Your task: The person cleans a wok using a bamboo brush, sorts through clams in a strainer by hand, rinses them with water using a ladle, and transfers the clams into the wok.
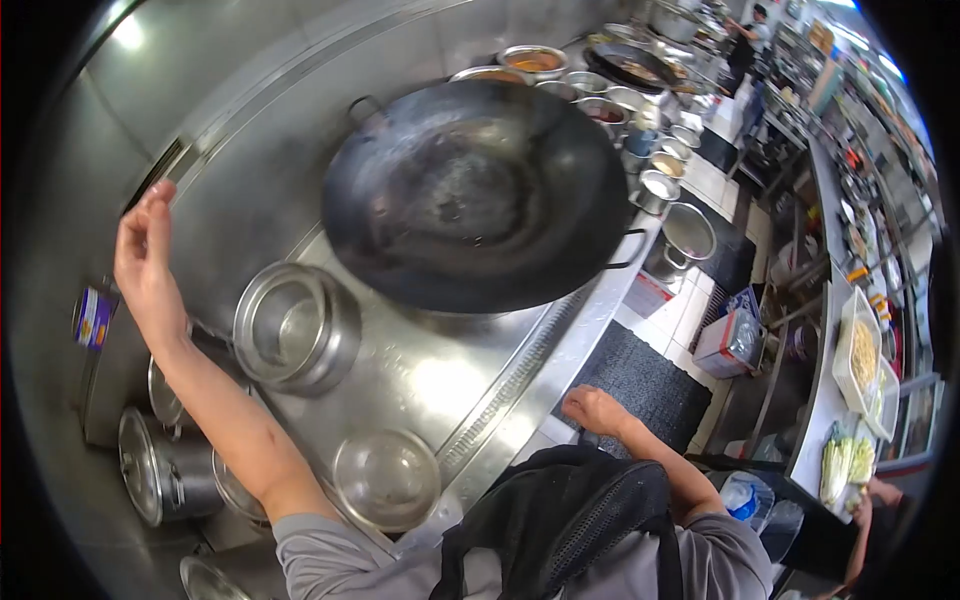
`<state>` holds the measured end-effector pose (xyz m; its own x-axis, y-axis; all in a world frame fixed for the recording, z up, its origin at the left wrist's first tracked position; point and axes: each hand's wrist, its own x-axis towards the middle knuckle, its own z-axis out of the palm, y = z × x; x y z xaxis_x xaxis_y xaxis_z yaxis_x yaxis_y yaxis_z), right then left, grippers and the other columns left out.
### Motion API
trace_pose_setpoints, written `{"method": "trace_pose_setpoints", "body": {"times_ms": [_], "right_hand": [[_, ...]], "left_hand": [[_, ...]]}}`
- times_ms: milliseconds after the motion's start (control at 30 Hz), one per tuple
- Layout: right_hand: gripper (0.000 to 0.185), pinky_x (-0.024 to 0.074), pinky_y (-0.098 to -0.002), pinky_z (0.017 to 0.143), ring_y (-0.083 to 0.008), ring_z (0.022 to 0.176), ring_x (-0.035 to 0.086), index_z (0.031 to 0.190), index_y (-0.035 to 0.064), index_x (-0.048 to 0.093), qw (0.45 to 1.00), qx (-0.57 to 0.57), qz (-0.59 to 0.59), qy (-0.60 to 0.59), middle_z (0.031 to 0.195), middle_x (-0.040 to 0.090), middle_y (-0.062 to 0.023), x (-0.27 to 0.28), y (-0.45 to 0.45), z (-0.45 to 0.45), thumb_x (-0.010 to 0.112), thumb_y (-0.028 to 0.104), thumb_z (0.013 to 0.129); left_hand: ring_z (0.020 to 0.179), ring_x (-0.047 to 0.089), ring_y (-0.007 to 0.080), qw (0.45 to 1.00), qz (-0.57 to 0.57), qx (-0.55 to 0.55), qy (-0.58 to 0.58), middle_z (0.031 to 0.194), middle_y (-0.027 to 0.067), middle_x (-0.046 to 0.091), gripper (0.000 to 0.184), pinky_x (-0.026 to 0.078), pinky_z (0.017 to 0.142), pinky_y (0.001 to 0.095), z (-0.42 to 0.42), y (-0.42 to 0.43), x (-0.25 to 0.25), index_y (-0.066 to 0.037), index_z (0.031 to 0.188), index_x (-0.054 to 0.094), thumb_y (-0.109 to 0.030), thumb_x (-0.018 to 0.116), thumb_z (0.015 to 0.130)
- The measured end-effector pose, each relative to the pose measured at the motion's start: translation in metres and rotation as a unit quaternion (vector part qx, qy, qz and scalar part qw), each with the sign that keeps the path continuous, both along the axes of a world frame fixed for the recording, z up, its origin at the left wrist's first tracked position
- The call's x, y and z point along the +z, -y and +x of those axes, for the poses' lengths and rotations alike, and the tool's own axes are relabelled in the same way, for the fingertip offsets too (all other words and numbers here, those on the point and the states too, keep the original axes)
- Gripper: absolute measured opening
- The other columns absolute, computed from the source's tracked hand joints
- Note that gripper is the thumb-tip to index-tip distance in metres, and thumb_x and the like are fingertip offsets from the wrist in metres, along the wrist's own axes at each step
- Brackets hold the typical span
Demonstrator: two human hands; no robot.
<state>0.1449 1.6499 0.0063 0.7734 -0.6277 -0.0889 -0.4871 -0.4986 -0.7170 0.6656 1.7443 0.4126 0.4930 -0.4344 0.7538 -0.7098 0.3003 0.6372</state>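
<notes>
My left hand [148, 245] is raised beside the steel back wall, near a narrow slotted fitting [160, 170]. Its fingers are loosely bent, with thumb and fingertips apart and nothing visible in them. My right hand [597, 410] is low by the counter's front edge, its fingers curled closed; what they hold, if anything, is hidden. In front of me a large black wok [470, 190] with two loop handles lies on the steel cooking counter [400, 345], its inside wet. A steel pot [290, 325] stands left of it, and a round steel bowl [387, 478] sits nearer my body.
Lidded steel pots [150, 465] stand at the left. Several sauce containers [535, 60] line the far end. A metal pot [688, 232] is beyond the counter's edge. Black mats [640, 380] cover the floor. Opposite, a worktable holds lettuce [845, 465]; another person's hand [862, 510] is near it.
</notes>
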Motion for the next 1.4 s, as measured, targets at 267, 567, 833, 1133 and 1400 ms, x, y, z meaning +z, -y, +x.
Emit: {"method": "trace_pose_setpoints", "body": {"times_ms": [267, 567, 833, 1133, 1400], "right_hand": [[0.018, 0.0545, -0.0483, 0.086, -0.0408, 0.094, 0.068, 0.096, 0.0030, 0.068, 0.998, -0.051, 0.012, 0.038, 0.097, 0.070, -0.0212, -0.053, 0.070, -0.158, 0.066, 0.021, 0.093], [0.022, 0.0577, -0.0386, 0.061, -0.0229, 0.052, 0.069, 0.111, -0.0046, 0.062, 0.889, -0.412, 0.196, 0.040, 0.075, 0.069, -0.0154, 0.013, 0.163, -0.408, 0.057, 0.014, 0.101], [0.025, 0.0559, -0.0460, 0.079, -0.0386, 0.088, 0.071, 0.107, 0.0035, 0.070, 0.823, -0.561, 0.047, 0.070, 0.093, 0.073, -0.0211, -0.011, 0.234, -0.513, 0.060, 0.024, 0.096], [0.021, 0.0553, -0.0486, 0.081, -0.0402, 0.092, 0.069, 0.102, 0.0076, 0.069, 0.816, -0.569, 0.092, -0.039, 0.096, 0.073, -0.0186, -0.019, 0.293, -0.564, 0.061, 0.025, 0.093], [0.020, 0.0549, -0.0457, 0.078, -0.0399, 0.086, 0.070, 0.100, 0.0032, 0.070, 0.693, -0.720, 0.037, 0.013, 0.091, 0.072, -0.0200, -0.039, 0.313, -0.669, 0.062, 0.020, 0.093]], "left_hand": [[0.099, 0.069, 0.0231, 0.946, 0.132, -0.283, 0.084, 0.105, 0.0115, 0.072, 0.008, 0.052, 0.089, 0.0329, -0.353, 0.166, -0.125, -0.002, 0.088, 0.066, -0.004, 0.074, 0.087], [0.098, 0.070, 0.0199, 0.827, 0.312, -0.468, -0.006, 0.103, 0.0131, 0.072, 0.020, 0.056, 0.087, 0.0344, -0.620, 0.300, -0.248, -0.004, 0.090, 0.052, 0.000, 0.071, 0.091], [0.096, 0.068, 0.0325, 0.757, 0.447, -0.469, 0.082, 0.102, 0.0168, 0.071, 0.019, 0.052, 0.087, 0.0387, -0.682, 0.399, -0.324, 0.000, 0.103, 0.067, -0.018, 0.068, 0.096], [0.090, 0.067, 0.0321, 0.658, 0.373, -0.614, 0.225, 0.096, 0.0162, 0.068, 0.016, 0.052, 0.082, 0.0394, -0.838, 0.594, -0.319, 0.001, 0.101, 0.066, -0.012, 0.070, 0.092], [0.099, 0.066, 0.0368, 0.619, 0.242, -0.704, 0.248, 0.103, 0.0172, 0.067, 0.018, 0.051, 0.089, 0.0400, -0.996, 0.703, -0.274, 0.000, 0.102, 0.064, -0.011, 0.071, 0.090]]}}
